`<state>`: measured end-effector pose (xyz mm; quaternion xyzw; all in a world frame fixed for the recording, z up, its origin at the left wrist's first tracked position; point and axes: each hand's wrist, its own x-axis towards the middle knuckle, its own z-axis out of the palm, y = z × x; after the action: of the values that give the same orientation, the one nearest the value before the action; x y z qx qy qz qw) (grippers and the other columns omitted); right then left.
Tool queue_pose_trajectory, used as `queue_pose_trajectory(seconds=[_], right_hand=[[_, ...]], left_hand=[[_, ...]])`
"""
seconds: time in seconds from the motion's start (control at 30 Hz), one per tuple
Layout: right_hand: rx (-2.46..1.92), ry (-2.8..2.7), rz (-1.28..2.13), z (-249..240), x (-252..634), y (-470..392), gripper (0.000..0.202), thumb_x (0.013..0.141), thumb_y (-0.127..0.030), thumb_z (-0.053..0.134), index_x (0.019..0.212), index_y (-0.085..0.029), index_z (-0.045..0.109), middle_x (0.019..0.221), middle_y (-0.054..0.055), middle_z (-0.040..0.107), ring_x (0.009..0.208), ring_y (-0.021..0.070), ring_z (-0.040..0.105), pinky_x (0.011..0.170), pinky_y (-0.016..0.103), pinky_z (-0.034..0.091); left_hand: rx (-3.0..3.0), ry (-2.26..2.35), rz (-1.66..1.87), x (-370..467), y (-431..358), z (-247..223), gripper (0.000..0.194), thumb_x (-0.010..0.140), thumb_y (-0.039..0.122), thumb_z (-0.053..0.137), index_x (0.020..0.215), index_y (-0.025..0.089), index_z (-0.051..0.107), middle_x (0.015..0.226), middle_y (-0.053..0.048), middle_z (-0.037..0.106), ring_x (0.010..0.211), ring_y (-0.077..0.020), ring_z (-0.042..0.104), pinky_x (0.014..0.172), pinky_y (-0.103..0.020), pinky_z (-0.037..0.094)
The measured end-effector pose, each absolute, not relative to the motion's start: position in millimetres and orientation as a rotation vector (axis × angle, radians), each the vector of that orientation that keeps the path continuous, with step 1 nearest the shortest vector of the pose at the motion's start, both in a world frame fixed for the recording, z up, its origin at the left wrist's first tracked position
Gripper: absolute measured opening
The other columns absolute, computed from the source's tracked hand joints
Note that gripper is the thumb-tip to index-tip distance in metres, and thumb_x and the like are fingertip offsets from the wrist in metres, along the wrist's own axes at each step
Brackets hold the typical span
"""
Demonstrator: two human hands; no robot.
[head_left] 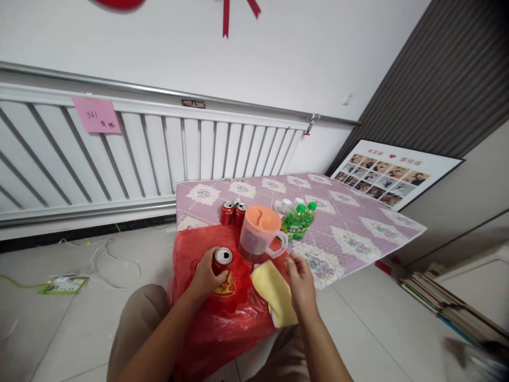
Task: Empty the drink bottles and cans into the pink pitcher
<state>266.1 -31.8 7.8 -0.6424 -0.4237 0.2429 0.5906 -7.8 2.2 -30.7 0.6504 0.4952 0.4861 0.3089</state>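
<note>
My left hand is wrapped round a red drink can with an opened top. The can is upright over a red plate with a wavy rim and a yellow print. My right hand is to the right of a folded yellow cloth, just below the pitcher's handle. Its fingers are curled in toward the thumb; what they hold, if anything, is hidden. A clear plastic pitcher with an orange lid stands behind the plate and cloth.
Behind the pitcher stand several opened cans and green-labelled bottles, some white-capped. Red plastic sheeting covers the near end of the table, over a purple floral cloth. A white radiator runs along the wall; a power strip lies on the floor.
</note>
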Motion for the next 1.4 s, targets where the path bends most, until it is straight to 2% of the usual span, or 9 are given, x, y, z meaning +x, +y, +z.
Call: queue_pose_trajectory(seconds=[0.13,0.23,0.37,0.47,0.7,1.0,1.27,1.4], right_hand=[[-1.477,-0.956,0.613,26,276,-15,0.048,0.079,-0.058,0.065,0.113,-0.023,0.064,0.121,0.009,0.068,0.114,0.0279,0.06,0.097,0.041,0.047],[-1.457,-0.937,0.659,38,274,-4,0.051,0.077,-0.06,0.067,0.111,-0.023,0.067,0.122,0.009,0.069,0.115,0.029,0.061,0.095,0.041,0.048],[-1.385,-0.957,0.805,47,266,9,0.053,0.074,-0.069,0.065,0.095,-0.021,0.072,0.102,0.009,0.075,0.097,0.0282,0.068,0.079,0.039,0.054],[-1.323,-0.961,0.884,50,258,18,0.059,0.069,-0.076,0.065,0.085,-0.02,0.071,0.086,0.008,0.075,0.079,0.0248,0.068,0.068,0.037,0.054],[-1.288,-0.893,0.862,57,244,35,0.054,0.065,-0.075,0.069,0.06,-0.024,0.053,0.05,-0.003,0.051,0.049,0.0145,0.048,0.052,0.032,0.044],[-1.318,-0.79,0.838,76,232,58,0.049,0.062,-0.067,0.075,0.058,-0.025,0.05,0.044,-0.005,0.048,0.043,0.0132,0.042,0.044,0.029,0.033],[-1.226,-0.854,0.817,123,245,48,0.057,0.057,-0.069,0.08,0.05,-0.023,0.046,0.043,-0.007,0.042,0.044,0.0101,0.04,0.043,0.026,0.035],[-1.23,-0.902,0.792,149,257,35,0.057,0.054,-0.067,0.083,0.049,-0.022,0.049,0.044,-0.007,0.042,0.045,0.0096,0.041,0.045,0.025,0.038]], left_hand=[[1.731,1.317,1.284,-8,2,-32,0.063,0.067,0.016,0.072,0.126,0.02,0.051,0.127,-0.011,0.063,0.121,-0.0283,0.06,0.108,-0.051,0.045],[1.735,1.315,1.281,-8,3,-34,0.064,0.067,0.015,0.072,0.126,0.02,0.05,0.128,-0.011,0.063,0.122,-0.0285,0.06,0.108,-0.051,0.045],[1.743,1.303,1.287,-7,5,-38,0.065,0.067,0.015,0.072,0.127,0.021,0.049,0.129,-0.011,0.062,0.123,-0.0282,0.059,0.109,-0.051,0.044],[1.749,1.31,1.301,-6,4,-38,0.065,0.068,0.014,0.072,0.128,0.021,0.048,0.128,-0.01,0.062,0.122,-0.028,0.059,0.109,-0.052,0.044],[1.738,1.326,1.295,-6,2,-34,0.063,0.069,0.014,0.072,0.127,0.022,0.05,0.128,-0.009,0.062,0.122,-0.028,0.059,0.108,-0.051,0.044],[1.742,1.354,1.306,-4,3,-34,0.064,0.068,0.014,0.072,0.127,0.021,0.05,0.127,-0.01,0.062,0.121,-0.0285,0.059,0.107,-0.05,0.045],[1.741,1.377,1.28,-4,3,-35,0.066,0.067,0.013,0.073,0.127,0.021,0.049,0.129,-0.01,0.061,0.124,-0.0291,0.057,0.108,-0.05,0.044],[1.741,1.372,1.278,-4,2,-33,0.065,0.067,0.013,0.074,0.127,0.021,0.05,0.13,-0.01,0.062,0.124,-0.0294,0.057,0.108,-0.05,0.044]])
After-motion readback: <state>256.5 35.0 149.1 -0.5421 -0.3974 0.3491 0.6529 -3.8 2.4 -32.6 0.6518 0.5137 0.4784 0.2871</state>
